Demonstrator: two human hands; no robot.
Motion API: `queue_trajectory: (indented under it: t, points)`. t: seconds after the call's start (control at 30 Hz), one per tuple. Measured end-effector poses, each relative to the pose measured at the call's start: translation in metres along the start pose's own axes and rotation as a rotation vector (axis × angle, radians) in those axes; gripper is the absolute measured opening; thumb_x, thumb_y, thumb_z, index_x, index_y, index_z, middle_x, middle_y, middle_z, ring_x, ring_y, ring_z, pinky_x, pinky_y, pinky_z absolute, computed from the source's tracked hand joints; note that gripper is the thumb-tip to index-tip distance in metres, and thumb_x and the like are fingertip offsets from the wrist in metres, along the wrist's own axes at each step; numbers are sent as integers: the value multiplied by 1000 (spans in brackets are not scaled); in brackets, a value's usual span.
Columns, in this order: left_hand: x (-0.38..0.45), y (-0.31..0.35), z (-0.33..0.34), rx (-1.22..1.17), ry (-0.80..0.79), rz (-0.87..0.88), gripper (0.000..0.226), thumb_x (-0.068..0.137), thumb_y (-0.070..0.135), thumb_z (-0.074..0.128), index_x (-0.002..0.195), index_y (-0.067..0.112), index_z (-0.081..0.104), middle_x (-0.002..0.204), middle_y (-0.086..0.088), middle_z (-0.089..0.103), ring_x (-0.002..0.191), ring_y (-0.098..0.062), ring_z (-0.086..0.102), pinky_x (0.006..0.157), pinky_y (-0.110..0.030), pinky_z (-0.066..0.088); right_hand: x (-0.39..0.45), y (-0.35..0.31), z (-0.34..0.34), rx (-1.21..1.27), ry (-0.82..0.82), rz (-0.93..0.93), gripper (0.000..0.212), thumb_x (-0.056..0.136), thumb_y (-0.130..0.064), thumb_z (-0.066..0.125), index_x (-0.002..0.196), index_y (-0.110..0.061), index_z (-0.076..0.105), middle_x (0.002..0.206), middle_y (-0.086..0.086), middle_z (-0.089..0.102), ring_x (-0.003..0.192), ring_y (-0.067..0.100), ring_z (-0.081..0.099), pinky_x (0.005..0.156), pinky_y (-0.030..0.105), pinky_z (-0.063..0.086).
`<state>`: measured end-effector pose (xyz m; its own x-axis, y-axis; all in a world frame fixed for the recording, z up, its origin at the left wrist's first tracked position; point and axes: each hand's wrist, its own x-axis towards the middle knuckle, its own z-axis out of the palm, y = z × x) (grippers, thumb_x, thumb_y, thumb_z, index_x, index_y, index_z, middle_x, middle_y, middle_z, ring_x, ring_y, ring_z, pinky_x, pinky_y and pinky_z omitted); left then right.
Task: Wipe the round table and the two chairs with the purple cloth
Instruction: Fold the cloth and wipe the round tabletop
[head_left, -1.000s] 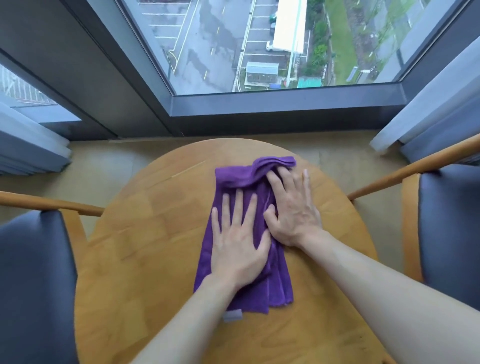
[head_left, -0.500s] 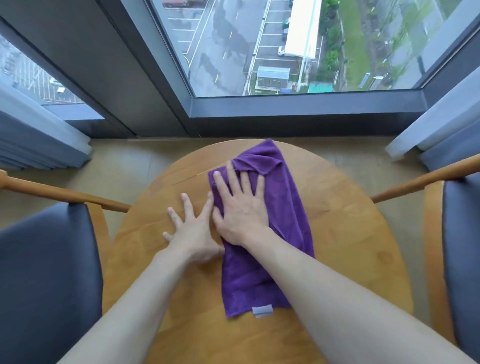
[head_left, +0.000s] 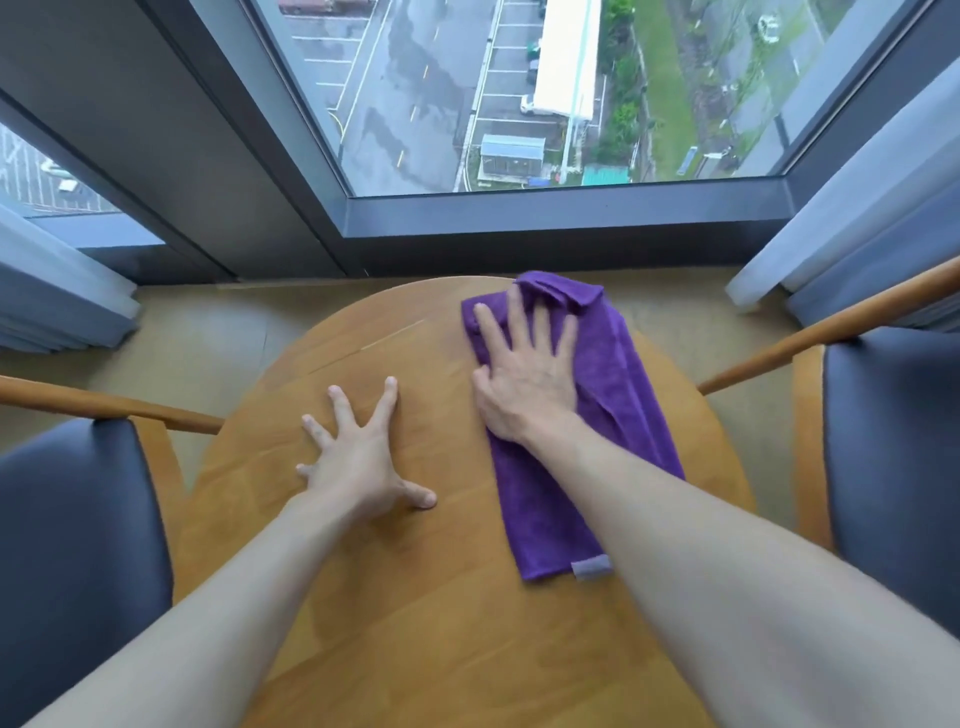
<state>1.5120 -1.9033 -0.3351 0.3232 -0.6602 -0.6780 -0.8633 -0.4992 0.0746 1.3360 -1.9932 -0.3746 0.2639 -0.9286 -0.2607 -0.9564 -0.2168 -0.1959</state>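
Here we have the purple cloth lying on the right half of the round table, its long axis running from the far rim at upper centre of the frame down toward lower centre. Our right hand presses flat on its far end, fingers straight. Our left hand rests splayed on bare wood to the left, holding nothing. We judge the unwiped stretch lies leftward, so the right hand would sweep that way.

Place: high-rise room, a seating corner by the window
Window: large dark-framed glass overlooking a car park far below
Furnishing: round wooden surface, two dark-cushioned wooden armchairs, grey curtains
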Motion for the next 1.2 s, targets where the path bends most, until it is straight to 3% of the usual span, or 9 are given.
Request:
queue_trajectory:
  t: [0.1, 0.23, 0.33, 0.43, 0.63, 0.77, 0.87, 1.0, 1.2]
  points:
    - [6, -2, 1, -1, 9, -4, 154, 48, 59, 96, 146, 63, -22, 162, -3, -38, 152, -48, -19, 111, -76, 21, -14, -30, 11, 7, -27, -223, 74, 94, -44, 31, 163, -35, 6, 172, 3, -11, 158, 32, -3, 122, 58, -11]
    - [1, -1, 0, 7, -2, -27, 154, 47, 62, 95, 146, 64, -22, 163, -2, -37, 153, -47, -18, 114, -73, 22, -75, -3, 19, 28, -70, -394, 75, 90, -40, 32, 163, -35, 14, 173, -3, 2, 158, 25, 3, 126, 51, -9]
    - [-9, 7, -5, 90, 29, 76, 152, 48, 65, 93, 151, 59, -19, 164, -1, -35, 154, -40, -20, 115, -72, 25, -116, 57, 21, 24, -37, -288, 78, 85, -39, 41, 161, -37, 23, 171, -9, 12, 156, 25, 17, 125, 57, 0]
    - [-27, 47, 8, 226, -17, 309, 156, 42, 70, 92, 149, 61, -20, 162, 5, -40, 153, -36, -25, 110, -77, 27, -110, 112, 8, 0, -61, -75, 77, 89, -46, 35, 161, -42, 10, 172, -12, 0, 157, 27, 10, 123, 62, -3]
    - [-34, 95, 39, 197, -75, 247, 159, 46, 58, 97, 143, 62, -29, 156, -4, -47, 148, -48, -31, 108, -81, 16, -45, 92, 2, 46, 62, 88, 71, 99, -43, 26, 164, -34, -1, 171, -9, -14, 158, 28, -8, 123, 59, -10]
    - [-38, 88, 38, 196, -48, 258, 158, 44, 60, 97, 147, 61, -24, 160, -4, -42, 149, -48, -26, 108, -81, 19, -112, 86, 13, 18, -28, -187, 77, 93, -39, 35, 164, -31, 8, 173, -8, -1, 158, 29, 6, 126, 56, -1]
    - [-42, 93, 35, 174, -32, 254, 159, 44, 59, 97, 146, 62, -25, 161, -4, -40, 150, -47, -25, 110, -80, 19, -174, 124, 22, -36, -54, -319, 82, 87, -40, 44, 163, -34, 14, 172, -8, 13, 152, 30, 30, 122, 55, 11]
    - [-43, 95, 34, 160, -23, 232, 160, 42, 55, 99, 148, 62, -21, 163, -2, -37, 152, -46, -23, 110, -80, 18, -157, 166, 12, -45, -67, -132, 80, 88, -43, 38, 162, -39, 10, 171, -7, 14, 152, 32, 28, 122, 57, 8]
    - [-42, 98, 36, 152, -17, 208, 160, 41, 51, 101, 150, 62, -16, 163, -1, -37, 152, -44, -22, 111, -80, 17, -82, 108, 9, 66, 61, 218, 74, 98, -41, 30, 164, -27, -2, 172, -2, -10, 158, 28, 1, 125, 56, -6]
